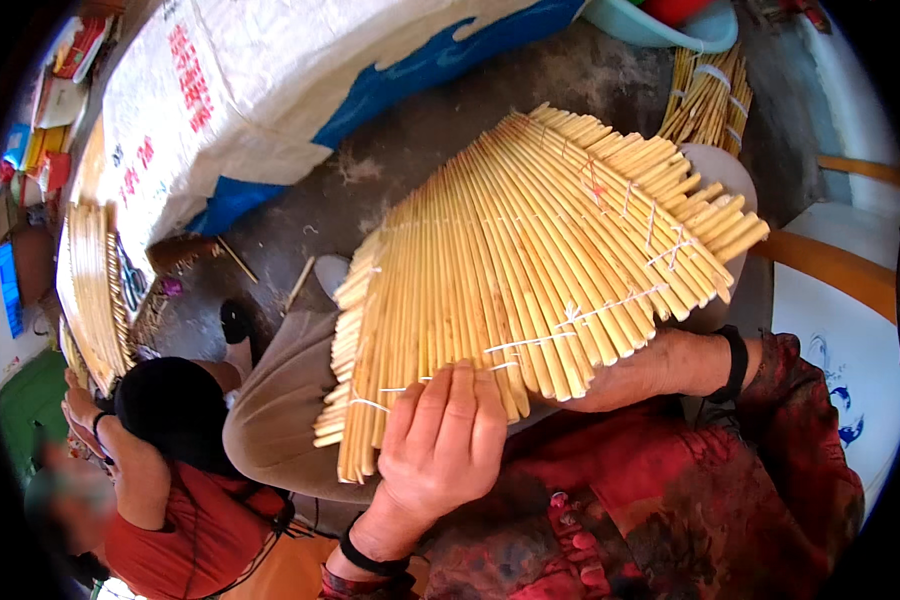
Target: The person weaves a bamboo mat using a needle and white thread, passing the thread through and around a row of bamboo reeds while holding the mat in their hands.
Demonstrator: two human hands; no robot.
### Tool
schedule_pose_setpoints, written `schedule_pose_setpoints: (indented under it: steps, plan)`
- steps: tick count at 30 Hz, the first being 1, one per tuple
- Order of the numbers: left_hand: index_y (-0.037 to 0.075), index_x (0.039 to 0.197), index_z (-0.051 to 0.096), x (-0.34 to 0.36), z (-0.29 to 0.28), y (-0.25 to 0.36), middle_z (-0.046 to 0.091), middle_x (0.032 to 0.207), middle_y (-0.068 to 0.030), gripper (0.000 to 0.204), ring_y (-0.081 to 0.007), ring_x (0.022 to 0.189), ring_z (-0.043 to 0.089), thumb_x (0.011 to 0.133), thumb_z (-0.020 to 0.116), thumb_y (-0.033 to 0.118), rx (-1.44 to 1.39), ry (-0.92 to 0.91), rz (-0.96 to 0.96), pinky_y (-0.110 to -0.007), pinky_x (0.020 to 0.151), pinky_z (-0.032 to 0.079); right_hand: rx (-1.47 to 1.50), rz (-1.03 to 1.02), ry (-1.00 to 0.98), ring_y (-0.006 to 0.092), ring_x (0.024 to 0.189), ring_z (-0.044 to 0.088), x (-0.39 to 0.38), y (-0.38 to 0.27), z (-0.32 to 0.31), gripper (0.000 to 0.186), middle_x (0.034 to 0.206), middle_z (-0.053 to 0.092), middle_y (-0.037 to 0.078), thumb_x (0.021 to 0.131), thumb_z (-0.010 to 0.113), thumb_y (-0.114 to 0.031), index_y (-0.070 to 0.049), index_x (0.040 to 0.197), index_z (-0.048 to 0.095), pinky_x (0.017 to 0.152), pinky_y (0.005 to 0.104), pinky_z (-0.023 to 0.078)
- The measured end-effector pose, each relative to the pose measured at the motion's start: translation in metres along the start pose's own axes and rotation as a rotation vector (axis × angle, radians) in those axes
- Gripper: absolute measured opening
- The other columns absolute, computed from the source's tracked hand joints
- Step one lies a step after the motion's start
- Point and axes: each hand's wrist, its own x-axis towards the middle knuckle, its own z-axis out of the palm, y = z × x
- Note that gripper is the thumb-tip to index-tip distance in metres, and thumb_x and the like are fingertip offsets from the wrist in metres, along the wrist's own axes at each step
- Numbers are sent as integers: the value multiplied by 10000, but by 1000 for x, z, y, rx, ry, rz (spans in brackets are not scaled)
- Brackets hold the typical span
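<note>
Pale bamboo-stick mat [540,260] rests on the lap; left hand [440,445] presses it flat-fingered; right hand's grip hidden beneath it, so I cannot tell.

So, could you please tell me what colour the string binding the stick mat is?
White string on a pale yellow stick mat, shown clearly in the head view.

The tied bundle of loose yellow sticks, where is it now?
In the head view, the tied bundle of loose yellow sticks lies upper right, beyond the woven fan-shaped stick mat, below the turquoise basin.
</note>
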Motion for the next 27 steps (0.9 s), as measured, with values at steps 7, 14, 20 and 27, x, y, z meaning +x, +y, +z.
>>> schedule_pose_setpoints:
  steps: [7, 14, 20, 27]
  plan:
    - [34, 911, 612, -6, -1, 5, 646, 906, -114, 133, -210, 830, 642, 829, 558, 124, -16, -7, -5, -314, 683, 505, 205, 11, -83, 291, 931, 594, -26, 2, -18, 284, 1005, 607, 115, 799, 506, -208, -59, 1015, 616, 814, 428, 501]
    - [48, 907, 611, -9, 3, 2, 651, 892, -111, 130, -210, 824, 648, 836, 556, 142, 4, 12, 5, -317, 671, 506, 254, 5, -127, 297, 942, 589, -31, 8, -25, 295, 1016, 604, 113, 799, 503, -214, -61, 1025, 615, 824, 436, 497]
    - [56, 911, 609, -8, 2, 1, 648, 892, -105, 130, -208, 822, 649, 837, 555, 147, -7, 47, 7, -319, 668, 506, 269, 28, -174, 303, 952, 585, -33, 3, -25, 305, 1026, 601, 110, 799, 499, -219, -62, 1034, 615, 833, 442, 493]
    - [68, 911, 607, -9, 4, 1, 645, 893, -102, 121, -202, 823, 649, 828, 566, 146, -2, 47, 4, -318, 668, 502, 356, 65, -168, 301, 970, 590, -34, -2, -21, 283, 1009, 609, 119, 778, 526, -205, -52, 989, 635, 851, 452, 482]
